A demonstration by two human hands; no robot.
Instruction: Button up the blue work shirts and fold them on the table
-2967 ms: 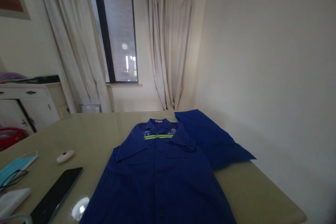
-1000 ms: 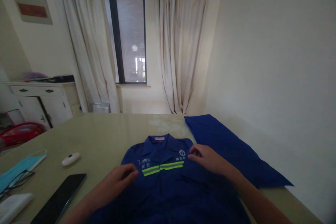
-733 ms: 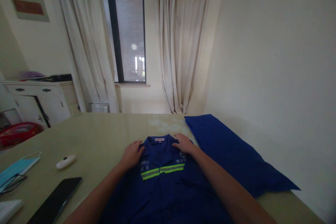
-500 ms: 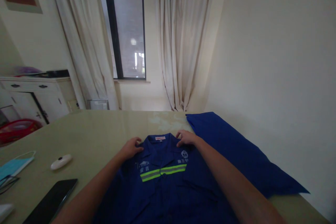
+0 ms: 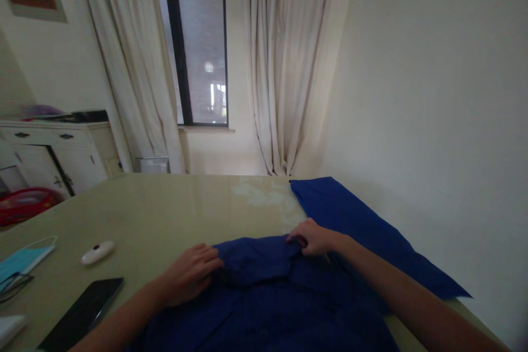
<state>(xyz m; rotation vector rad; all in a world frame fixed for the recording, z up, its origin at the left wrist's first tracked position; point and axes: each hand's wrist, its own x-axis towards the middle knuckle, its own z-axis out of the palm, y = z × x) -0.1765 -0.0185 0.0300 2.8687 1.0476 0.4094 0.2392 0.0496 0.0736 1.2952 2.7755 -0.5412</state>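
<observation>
A dark blue work jacket [image 5: 259,308] lies on the table close to me, its upper part folded over toward me so that the collar, lettering and reflective stripe are hidden. At the left end of the fold, my left hand [image 5: 193,272] is closed on the cloth. My right hand [image 5: 311,237] pinches the right end of the same folded edge. Beyond my right forearm, a folded blue garment [image 5: 363,231] lies along the table's right side.
On the left of the pale green table [image 5: 165,220] are a black phone [image 5: 82,313], a white oval device [image 5: 98,253], a blue face mask [image 5: 25,264] and dark-framed glasses [image 5: 14,286]. A red basket [image 5: 28,203] stands by the white cabinet [image 5: 78,148]. A wall borders the right side.
Both hands have come down toward me with the jacket's shoulders. The top has folded over, covering the collar and yellow-green stripe that showed before.
</observation>
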